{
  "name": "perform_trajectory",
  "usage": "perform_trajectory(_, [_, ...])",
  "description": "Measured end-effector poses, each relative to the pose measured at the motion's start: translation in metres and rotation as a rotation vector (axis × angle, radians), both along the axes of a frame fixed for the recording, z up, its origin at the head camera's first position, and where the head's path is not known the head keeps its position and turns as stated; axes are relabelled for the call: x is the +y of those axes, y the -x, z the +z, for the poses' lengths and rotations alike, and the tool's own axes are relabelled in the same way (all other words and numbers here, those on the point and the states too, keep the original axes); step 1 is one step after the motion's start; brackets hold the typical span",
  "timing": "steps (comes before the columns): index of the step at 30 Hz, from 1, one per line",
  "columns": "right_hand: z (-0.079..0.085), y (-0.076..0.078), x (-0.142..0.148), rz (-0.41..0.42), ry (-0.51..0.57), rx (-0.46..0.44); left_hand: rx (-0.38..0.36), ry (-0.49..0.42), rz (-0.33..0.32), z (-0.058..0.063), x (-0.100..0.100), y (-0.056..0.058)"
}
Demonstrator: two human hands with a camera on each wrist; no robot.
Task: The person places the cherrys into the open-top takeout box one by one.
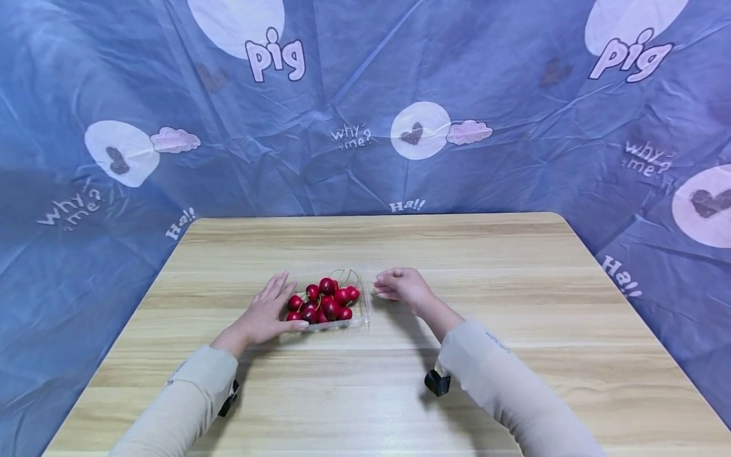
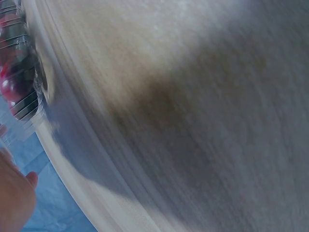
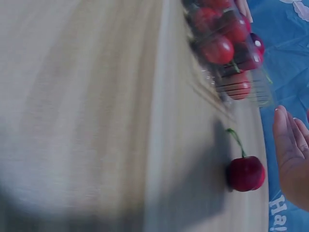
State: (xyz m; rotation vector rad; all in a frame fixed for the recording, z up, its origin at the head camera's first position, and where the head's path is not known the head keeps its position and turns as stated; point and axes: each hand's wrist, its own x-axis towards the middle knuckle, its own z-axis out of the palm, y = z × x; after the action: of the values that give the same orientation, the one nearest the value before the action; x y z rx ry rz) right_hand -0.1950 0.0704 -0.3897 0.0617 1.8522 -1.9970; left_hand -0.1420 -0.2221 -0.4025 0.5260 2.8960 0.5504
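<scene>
A clear plastic container (image 1: 365, 312) full of dark red cherries (image 1: 330, 308) sits on the table. At its left side lies my left hand (image 1: 265, 317), fingers extended along the left edge and thumb along the front rim. In the left wrist view only part of that hand (image 2: 15, 195) shows. To the right of the container, my right hand (image 1: 404, 287) hovers with fingers fairly straight. The right wrist view shows a single cherry (image 3: 245, 174) with a green stem on the tabletop beside this hand; the head view mostly hides it under the fingers.
A light wood-grain table (image 1: 365, 393) carries everything. Blue printed cloth (image 1: 354, 76) hangs behind it and along both sides. A small black device (image 1: 437, 383) is strapped at the right wrist, another (image 1: 228, 400) at the left.
</scene>
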Motion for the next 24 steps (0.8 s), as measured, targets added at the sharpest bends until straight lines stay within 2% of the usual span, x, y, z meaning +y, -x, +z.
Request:
perform_trajectory(13, [-0.021, -0.020, 0.003, -0.026, 0.047, -0.066, -0.003, 0.000, -0.001, 0.000, 0.000, 0.000])
perform_trajectory(24, [-0.033, -0.028, 0.002, -0.053, 0.079, -0.117, -0.007, -0.003, 0.001, 0.001, 0.000, 0.000])
